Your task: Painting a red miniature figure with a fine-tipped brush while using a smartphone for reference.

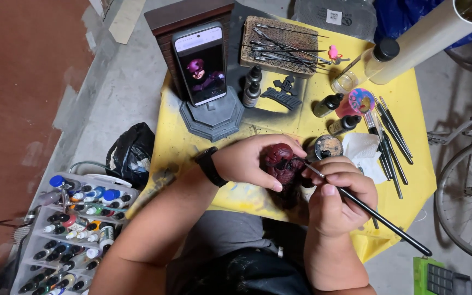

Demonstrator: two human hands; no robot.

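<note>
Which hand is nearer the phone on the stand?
Left. The left hand holds the dark red figure head just below and right of the phone; the right hand, holding a brush, sits farther right and lower.

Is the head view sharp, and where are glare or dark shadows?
Head view: mostly sharp on the left hand, right hand, red figure head and brush; the phone screen shows slight glare; corners fall darker; wide-angle distortion bends the edges.
</note>
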